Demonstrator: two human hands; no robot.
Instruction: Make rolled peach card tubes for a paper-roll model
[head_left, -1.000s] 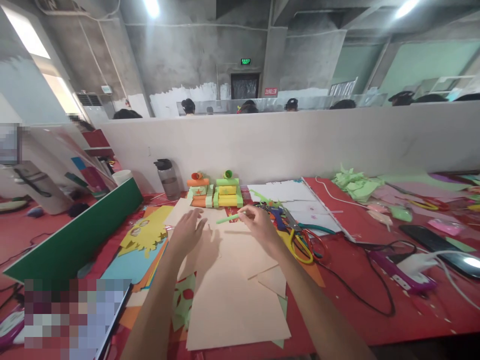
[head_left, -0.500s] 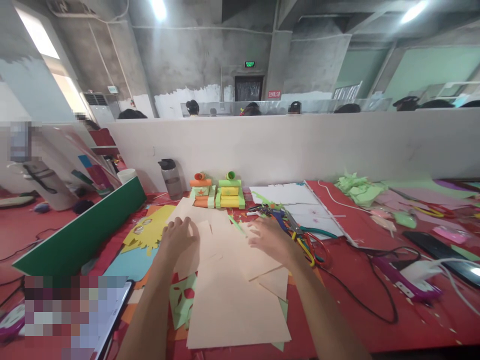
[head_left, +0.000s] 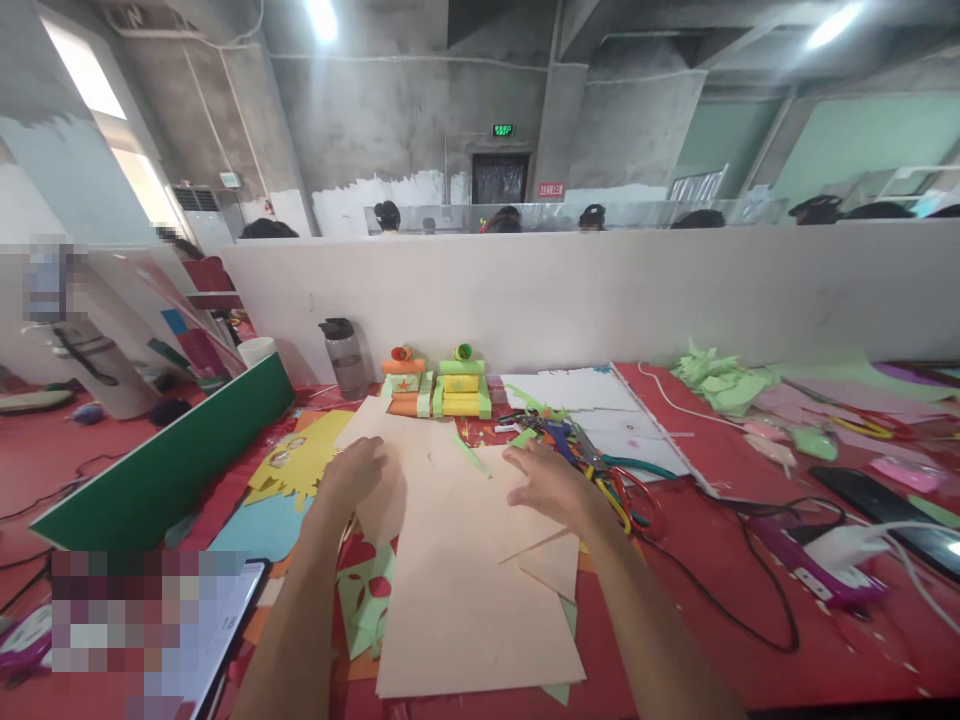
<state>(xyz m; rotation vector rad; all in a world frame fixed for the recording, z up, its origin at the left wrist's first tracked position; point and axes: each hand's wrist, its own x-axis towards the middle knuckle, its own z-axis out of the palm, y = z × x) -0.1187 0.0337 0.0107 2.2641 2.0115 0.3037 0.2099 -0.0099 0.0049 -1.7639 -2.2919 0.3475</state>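
Note:
Peach paper sheets (head_left: pixel 480 600) lie stacked and overlapping on the red table in front of me. My left hand (head_left: pixel 356 475) is over the upper left sheet, fingers bent and parted, with no item visible in it. Across from it, my right hand (head_left: pixel 551 485) hovers at or touches the stack's upper right edge, its fingers loosely curved and apart from the thumb. Between the hands lies a thin green paper strip (head_left: pixel 471 455). Smaller peach pieces (head_left: pixel 551 565) stick out under my right wrist. A green cut-out sheet (head_left: pixel 366 600) shows beside the stack's left edge.
Two rolled-paper models (head_left: pixel 461 385) stand at the back near a bottle (head_left: pixel 343 360). Pliers and scissors (head_left: pixel 600 465) lie right of my right hand. Yellow cut paper (head_left: pixel 300 455), a green board (head_left: pixel 172 450) and a tablet (head_left: pixel 225 630) are left. A power strip (head_left: pixel 817 570) sits right.
Both hands stay near the same places with small finger shifts; the right fingers have drawn closer together. Small loose slips on the middle of the peach paper no longer show as before.

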